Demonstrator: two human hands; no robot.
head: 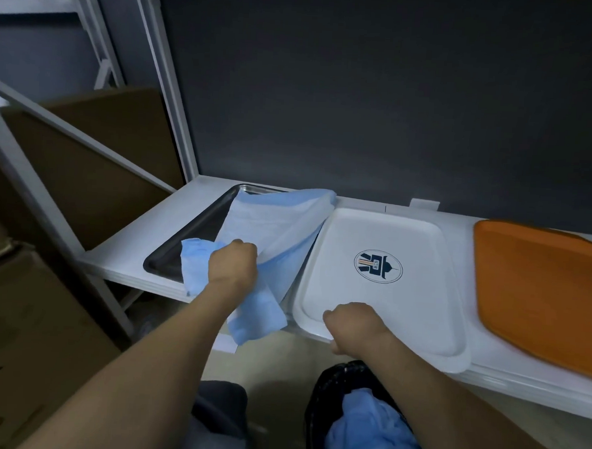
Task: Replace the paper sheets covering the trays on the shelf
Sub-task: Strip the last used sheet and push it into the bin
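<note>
Dark grey wall (363,90) backs a white shelf (122,249) that carries three trays side by side: a metal tray (191,232) at the left, a white tray (407,237) with a round logo in the middle, and an orange tray (541,288) at the right.

The left hand (232,262) is over the metal tray with its fingers clamped on a bunched blue paper sheet (274,223). Part of the sheet is lifted clear while its far end lies in the tray, so the tray's dark floor shows along the left side. The hold looks meant to peel the sheet off in one piece.

The right hand (351,325) sits at the white tray's near rim, fingers curled round that edge, probably to steady the tray against the pull beside it. The white and orange trays hold nothing and carry no sheet.

Below the shelf, under the right forearm, an open black bag (327,387) holds crumpled blue sheets (369,430), likely the discards, placed where a lifted sheet can drop straight in. Cardboard boxes (25,330) stand at the left. No fresh sheets are in view.
</note>
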